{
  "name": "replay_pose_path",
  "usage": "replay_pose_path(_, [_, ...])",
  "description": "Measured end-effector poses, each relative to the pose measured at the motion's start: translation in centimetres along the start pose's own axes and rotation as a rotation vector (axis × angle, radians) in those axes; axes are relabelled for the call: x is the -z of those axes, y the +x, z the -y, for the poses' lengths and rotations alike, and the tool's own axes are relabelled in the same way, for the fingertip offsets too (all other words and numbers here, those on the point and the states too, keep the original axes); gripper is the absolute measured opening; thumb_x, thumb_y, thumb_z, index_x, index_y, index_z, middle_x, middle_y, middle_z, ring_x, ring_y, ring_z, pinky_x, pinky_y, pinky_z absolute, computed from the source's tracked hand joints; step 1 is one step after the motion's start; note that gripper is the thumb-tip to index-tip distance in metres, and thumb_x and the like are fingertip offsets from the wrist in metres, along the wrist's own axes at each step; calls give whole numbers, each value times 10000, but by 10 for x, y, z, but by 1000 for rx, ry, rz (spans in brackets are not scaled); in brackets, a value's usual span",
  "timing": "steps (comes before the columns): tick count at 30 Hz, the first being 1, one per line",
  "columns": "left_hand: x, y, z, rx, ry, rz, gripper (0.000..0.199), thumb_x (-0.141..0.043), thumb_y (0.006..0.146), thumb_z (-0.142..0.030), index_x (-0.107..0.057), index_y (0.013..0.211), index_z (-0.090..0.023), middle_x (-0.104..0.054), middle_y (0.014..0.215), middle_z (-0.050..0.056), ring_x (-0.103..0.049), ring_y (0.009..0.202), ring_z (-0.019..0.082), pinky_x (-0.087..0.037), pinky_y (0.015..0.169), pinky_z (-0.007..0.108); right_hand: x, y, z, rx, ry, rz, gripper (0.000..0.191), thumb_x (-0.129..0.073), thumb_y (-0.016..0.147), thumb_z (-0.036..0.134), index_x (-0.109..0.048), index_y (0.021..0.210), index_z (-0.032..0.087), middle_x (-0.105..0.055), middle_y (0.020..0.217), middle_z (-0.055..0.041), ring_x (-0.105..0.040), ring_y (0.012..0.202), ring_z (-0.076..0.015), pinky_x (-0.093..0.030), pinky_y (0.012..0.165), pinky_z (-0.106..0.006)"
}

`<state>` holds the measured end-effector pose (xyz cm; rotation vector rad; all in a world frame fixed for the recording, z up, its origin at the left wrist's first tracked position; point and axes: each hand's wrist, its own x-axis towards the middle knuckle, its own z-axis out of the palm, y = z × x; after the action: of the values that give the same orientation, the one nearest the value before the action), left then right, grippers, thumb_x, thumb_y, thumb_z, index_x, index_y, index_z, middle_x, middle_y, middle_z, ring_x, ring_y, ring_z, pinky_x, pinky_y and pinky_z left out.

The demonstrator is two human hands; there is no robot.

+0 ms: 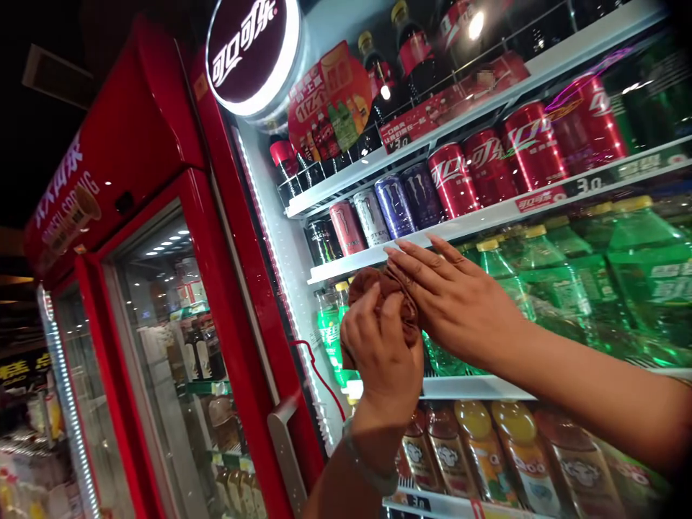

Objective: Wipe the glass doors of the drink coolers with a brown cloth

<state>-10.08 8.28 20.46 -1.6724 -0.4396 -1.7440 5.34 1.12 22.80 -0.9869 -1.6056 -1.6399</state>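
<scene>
A bunched brown cloth is against the glass front of a lit drinks cooler. My left hand has its fingers curled over the cloth, and a band circles the wrist. Just to the right, my right hand lies with its fingers stretched out, its fingertips beside the cloth's upper edge. Behind the glass are several red cans, slim energy drink cans and green bottles.
A metal door handle stands out at the lower left of the cooler. A second red cooler with glass doors is on the left. A round lit sign is at the top. A red cord hangs near the frame.
</scene>
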Motion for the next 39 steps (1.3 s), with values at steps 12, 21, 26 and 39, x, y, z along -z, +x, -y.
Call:
replay_pose_path(12, [-20,28,-26,-17,-47,15,396,-676,898,-169,-639,1284,-246,-653,1396,142,-593,1280,324,-441,1148,521,26,7,-51,2,-32,83,517,-473,1040,222,-526,1530,69,-410,1674,-136,-369,1594,-272,-295,1358,-560])
replay_pose_path(21, [-39,84,-49,198,-159,-27,367,-648,895,-158,-656,1258,-215,-625,1462,136,-514,1440,323,-364,1276,569,40,-3,-77,-63,141,74,676,-501,975,172,-382,1629,47,-371,1690,-189,-344,1606,-285,-305,1355,-556])
replay_pose_path(26, [-35,71,-105,343,-538,48,450,-340,1082,-267,-520,1494,-286,-469,1677,48,-382,1599,191,-343,1334,442,49,-7,-75,-93,344,49,724,-384,1006,199,-200,1700,114,-224,1759,-156,-197,1659,-209,-289,1362,-516])
replay_pose_path(39, [-23,71,-83,517,-799,3,619,-136,1121,-537,-418,1609,-281,-607,1570,93,-583,1455,178,-497,1207,387,61,-11,-88,9,-43,23,452,-549,1021,200,-632,1457,288,-472,1658,8,-485,1451,-288,-473,1213,-524])
